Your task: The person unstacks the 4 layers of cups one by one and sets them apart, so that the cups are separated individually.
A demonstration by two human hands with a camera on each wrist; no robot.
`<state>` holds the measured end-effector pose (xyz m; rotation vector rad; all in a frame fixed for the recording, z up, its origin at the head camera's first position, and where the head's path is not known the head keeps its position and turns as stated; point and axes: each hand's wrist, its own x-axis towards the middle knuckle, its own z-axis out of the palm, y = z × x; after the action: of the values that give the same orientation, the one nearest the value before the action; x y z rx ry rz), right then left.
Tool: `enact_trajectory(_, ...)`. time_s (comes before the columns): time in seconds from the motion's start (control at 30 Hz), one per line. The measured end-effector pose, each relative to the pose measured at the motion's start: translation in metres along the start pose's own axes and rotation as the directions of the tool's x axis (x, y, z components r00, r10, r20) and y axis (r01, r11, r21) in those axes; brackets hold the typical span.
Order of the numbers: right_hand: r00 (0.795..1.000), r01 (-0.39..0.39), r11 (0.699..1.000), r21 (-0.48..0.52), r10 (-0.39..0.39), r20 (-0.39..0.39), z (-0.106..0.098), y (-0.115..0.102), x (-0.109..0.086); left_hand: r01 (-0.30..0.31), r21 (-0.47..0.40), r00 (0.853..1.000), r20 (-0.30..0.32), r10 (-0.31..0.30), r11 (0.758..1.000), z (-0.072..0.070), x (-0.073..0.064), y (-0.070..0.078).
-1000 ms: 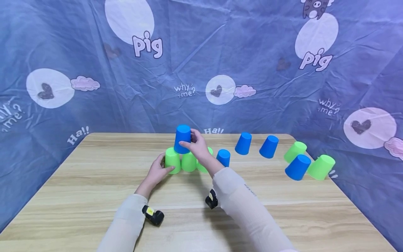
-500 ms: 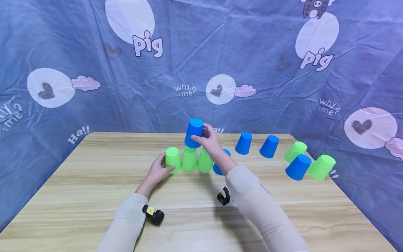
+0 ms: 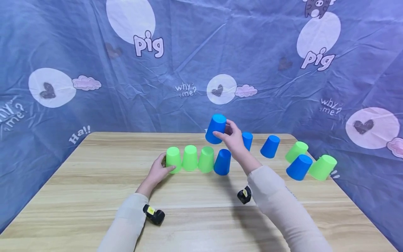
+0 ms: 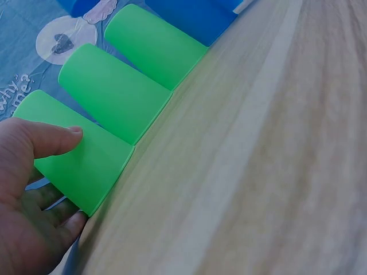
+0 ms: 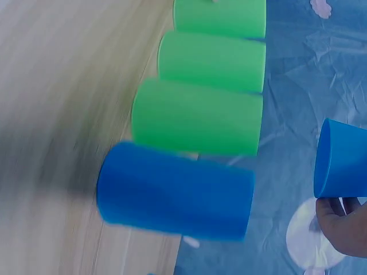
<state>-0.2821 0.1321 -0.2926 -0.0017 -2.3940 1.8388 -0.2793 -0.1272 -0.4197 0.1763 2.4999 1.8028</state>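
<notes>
Three green cups stand upside down in a row, joined at the right end by a blue cup (image 3: 222,162). My left hand (image 3: 158,170) holds the leftmost green cup (image 3: 173,160), thumb on its front and fingers round its outer side, as the left wrist view also shows. The middle green cup (image 4: 114,94) and the right green cup (image 5: 198,116) stand close beside it. Above the row's right end, my right hand (image 3: 234,139) grips another blue cup (image 3: 216,128) by its side. That raised cup is bottom up, tilted slightly, and its open rim shows in the right wrist view.
To the right on the wooden table (image 3: 189,210) stand more upturned cups: a blue cup (image 3: 247,140) partly behind my right hand, another blue cup (image 3: 270,146), a far green cup (image 3: 297,151), a near blue cup (image 3: 299,167) and a near green cup (image 3: 323,167). A patterned cloth (image 3: 176,42) hangs behind.
My right hand has lifted the blue cup off the tops of the left green cups and carried it right and up, over the row's right end. My left hand stays on its cup.
</notes>
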Motion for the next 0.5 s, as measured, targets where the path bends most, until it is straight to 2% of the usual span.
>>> enact_trajectory(0.27,0.998,0.002,1.0,-0.022,-0.004,-0.063,-0.033,0.015,0.001,0.003,0.003,1.0,0.008,-0.003,1.0,0.0,0.0,-0.001)
enact_trajectory(0.5,0.993,-0.024,1.0,-0.008,0.023,-0.114,-0.057,0.024,-0.007,-0.003,-0.004,1.0,-0.001,0.003,1.0,0.0,0.002,-0.003)
